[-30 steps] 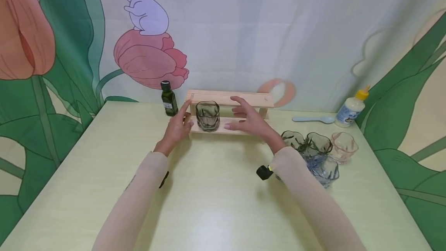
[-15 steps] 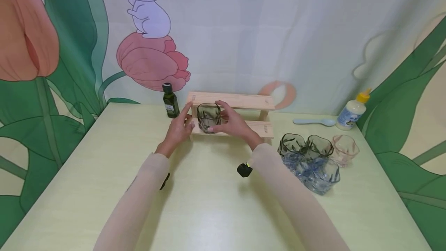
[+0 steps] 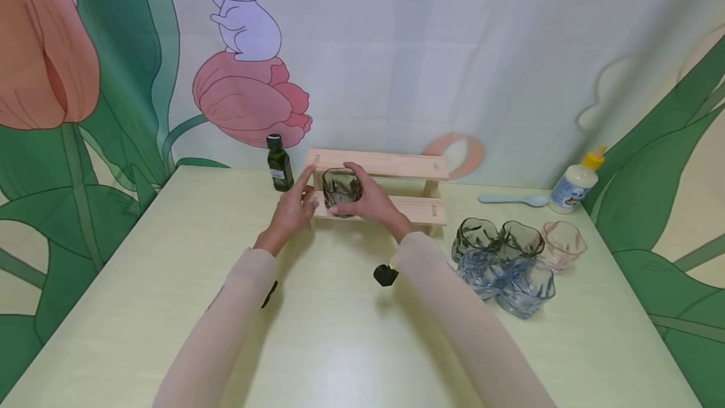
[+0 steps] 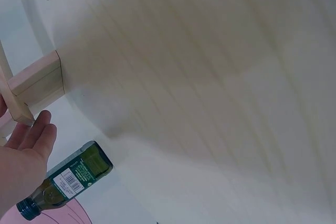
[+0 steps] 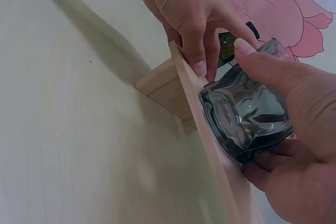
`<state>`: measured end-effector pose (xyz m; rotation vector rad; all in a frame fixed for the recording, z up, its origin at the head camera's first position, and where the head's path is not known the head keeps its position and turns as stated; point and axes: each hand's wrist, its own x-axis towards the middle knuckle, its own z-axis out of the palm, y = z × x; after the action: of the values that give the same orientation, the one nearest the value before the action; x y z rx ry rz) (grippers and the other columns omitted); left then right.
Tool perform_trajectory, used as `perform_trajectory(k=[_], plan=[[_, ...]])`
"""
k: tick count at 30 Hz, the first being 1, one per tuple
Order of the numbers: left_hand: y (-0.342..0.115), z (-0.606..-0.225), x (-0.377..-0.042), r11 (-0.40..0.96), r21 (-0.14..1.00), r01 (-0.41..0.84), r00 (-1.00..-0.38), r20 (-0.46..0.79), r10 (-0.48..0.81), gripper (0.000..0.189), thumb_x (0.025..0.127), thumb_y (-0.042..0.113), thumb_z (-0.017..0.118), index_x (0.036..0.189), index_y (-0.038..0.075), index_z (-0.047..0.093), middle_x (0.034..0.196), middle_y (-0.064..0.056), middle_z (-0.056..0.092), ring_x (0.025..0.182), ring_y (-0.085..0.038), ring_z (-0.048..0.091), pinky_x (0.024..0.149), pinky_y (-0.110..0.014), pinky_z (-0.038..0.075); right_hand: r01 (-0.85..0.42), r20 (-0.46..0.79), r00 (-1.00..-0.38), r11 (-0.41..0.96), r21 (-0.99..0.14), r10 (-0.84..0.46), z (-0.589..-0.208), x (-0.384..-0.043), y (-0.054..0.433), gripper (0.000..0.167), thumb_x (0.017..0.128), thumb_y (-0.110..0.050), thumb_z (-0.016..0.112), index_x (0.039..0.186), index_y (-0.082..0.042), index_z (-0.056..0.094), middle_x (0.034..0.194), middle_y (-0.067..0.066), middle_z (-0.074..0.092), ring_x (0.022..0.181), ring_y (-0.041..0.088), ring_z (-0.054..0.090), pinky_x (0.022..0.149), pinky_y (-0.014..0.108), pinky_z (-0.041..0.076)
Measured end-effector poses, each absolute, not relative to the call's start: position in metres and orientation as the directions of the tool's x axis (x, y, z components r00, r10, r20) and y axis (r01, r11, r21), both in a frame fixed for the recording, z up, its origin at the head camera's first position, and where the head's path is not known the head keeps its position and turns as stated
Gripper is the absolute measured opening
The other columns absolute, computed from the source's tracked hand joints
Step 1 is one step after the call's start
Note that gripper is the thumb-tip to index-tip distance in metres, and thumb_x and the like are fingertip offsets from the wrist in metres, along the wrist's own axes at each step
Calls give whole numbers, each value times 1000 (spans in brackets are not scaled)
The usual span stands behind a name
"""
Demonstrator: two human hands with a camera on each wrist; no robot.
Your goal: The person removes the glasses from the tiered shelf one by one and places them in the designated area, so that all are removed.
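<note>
A smoky grey glass point(image 3: 340, 192) stands on the lower board of a two-tier wooden rack point(image 3: 418, 209), near its left end. My right hand point(image 3: 375, 203) grips this glass from the right, thumb at the front and fingers behind; the right wrist view shows the thumb along the glass wall point(image 5: 247, 111). At the rack's left end my left hand point(image 3: 287, 213) holds the lower board between thumb and fingers. Its fingertips curl around the board's end point(image 4: 22, 109) in the left wrist view. The thumb there is mostly cut off by the frame.
A dark green bottle point(image 3: 279, 165) stands just left of the rack. To the right are two more smoky glasses point(image 3: 521, 239), blue glasses point(image 3: 525, 288) and a pink glass point(image 3: 562, 245). Behind them lie a pale blue spoon point(image 3: 512, 199) and a white yellow-capped bottle point(image 3: 573, 186).
My right hand has moved left from beside the glass and taken hold of it. My left hand has stayed at the rack's left end. The view has shifted slightly.
</note>
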<state>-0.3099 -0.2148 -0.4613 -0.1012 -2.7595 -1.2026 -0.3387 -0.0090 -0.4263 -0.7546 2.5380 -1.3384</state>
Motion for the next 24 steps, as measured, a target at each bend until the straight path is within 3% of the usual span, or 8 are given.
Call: perform_trajectory(k=[24], plan=[[-214,-461,-309,681,725,109,-989,146,3,80,96,3,61,159,32,20,135,-22,60,129,-39,56,107,-56,44,-338,97,-883,479,-810,-459,-435,-344,-17,97,77,-30,88,153,-27,28,142,17,52,127,34,54,105,52,46]])
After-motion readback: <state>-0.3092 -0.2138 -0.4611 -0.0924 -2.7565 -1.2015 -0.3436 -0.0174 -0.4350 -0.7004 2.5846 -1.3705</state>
